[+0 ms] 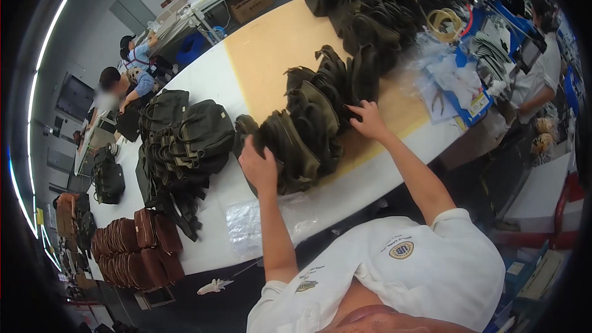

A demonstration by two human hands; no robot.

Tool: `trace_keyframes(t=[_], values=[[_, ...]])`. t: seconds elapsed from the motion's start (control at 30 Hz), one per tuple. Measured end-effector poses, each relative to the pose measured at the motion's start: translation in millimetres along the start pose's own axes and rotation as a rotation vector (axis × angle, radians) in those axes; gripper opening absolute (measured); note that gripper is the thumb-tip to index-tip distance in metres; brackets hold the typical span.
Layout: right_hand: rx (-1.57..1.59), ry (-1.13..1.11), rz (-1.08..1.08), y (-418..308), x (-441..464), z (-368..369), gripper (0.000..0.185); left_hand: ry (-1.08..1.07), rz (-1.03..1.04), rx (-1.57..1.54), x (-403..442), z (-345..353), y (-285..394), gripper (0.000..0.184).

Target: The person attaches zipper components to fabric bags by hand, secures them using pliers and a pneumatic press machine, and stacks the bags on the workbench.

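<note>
A row of dark olive bags (296, 142) stands packed side by side on the table, over a tan board. At the row's near left end, my left hand (258, 163) rests against the outermost bag, its fingers apart. My right hand (370, 121) is at the row's right side, fingers spread, with the fingertips touching or just beside a dark bag. Neither hand visibly grips anything. Below my left hand lies a clear plastic bag (243, 225).
More olive bags are heaped at the far end (382, 6) and stacked at the left (185, 135). Brown bags (135, 246) sit at the lower left. Plastic wrap, pliers (438, 98) and a tape roll (444, 23) lie at the right. Other people work at the left and right.
</note>
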State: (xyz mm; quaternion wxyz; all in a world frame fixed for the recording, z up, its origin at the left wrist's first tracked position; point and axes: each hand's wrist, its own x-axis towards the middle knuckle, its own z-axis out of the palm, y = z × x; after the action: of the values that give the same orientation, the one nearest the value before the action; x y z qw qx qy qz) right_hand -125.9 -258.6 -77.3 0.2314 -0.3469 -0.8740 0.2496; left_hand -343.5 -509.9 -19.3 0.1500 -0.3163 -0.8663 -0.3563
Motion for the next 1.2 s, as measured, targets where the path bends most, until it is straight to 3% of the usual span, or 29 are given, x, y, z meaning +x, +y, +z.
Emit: trace_keyframes(t=[0.1,0.17,0.23,0.3,0.43,0.47,0.5,0.57,0.67,0.77,0.93,0.97,1.07,1.2], values=[[0.177,0.053,-0.130,18,-27,-5,0.039,-0.082,-0.190,-0.029,16,8,-4,0.042],[0.253,0.113,-0.159,21,-55,-28,0.034,0.118,-0.146,0.107,27,16,-20,0.037],[0.349,0.116,-0.153,39,-86,-49,0.032,0.212,-0.066,-0.029,44,-4,-25,0.030],[0.466,0.084,-0.024,75,-124,-75,0.028,0.337,0.049,-0.011,54,-35,-7,0.024],[0.522,-0.011,0.266,181,-217,-123,0.022,0.423,0.187,0.052,51,-104,82,0.024],[0.637,-0.073,0.456,202,-239,-138,0.022,0.408,0.149,0.037,44,-122,115,0.026],[0.702,-0.044,0.513,224,-261,-149,0.022,0.381,0.110,0.017,35,-139,149,0.028],[0.733,0.005,0.627,259,-299,-175,0.022,0.402,0.306,0.242,16,-173,207,0.031],[0.692,0.084,0.729,290,-327,-214,0.023,0.189,0.106,-0.231,-17,-205,271,0.033],[0.605,0.113,0.713,323,-315,-241,0.026,0.107,-0.021,-0.456,-38,-193,306,0.035],[0.358,0.431,0.407,378,-230,-249,0.020,-0.393,-0.208,-0.915,-43,-83,298,0.039],[0.301,0.450,0.383,383,-209,-254,0.018,-0.364,-0.190,-0.789,-58,-49,317,0.037],[0.124,0.497,0.282,400,-131,-269,0.016,-0.654,-0.452,-1.225,-87,81,323,0.039],[-0.037,0.367,0.341,440,-80,-269,0.018,-0.898,-0.467,-1.136,-89,181,317,0.035]])
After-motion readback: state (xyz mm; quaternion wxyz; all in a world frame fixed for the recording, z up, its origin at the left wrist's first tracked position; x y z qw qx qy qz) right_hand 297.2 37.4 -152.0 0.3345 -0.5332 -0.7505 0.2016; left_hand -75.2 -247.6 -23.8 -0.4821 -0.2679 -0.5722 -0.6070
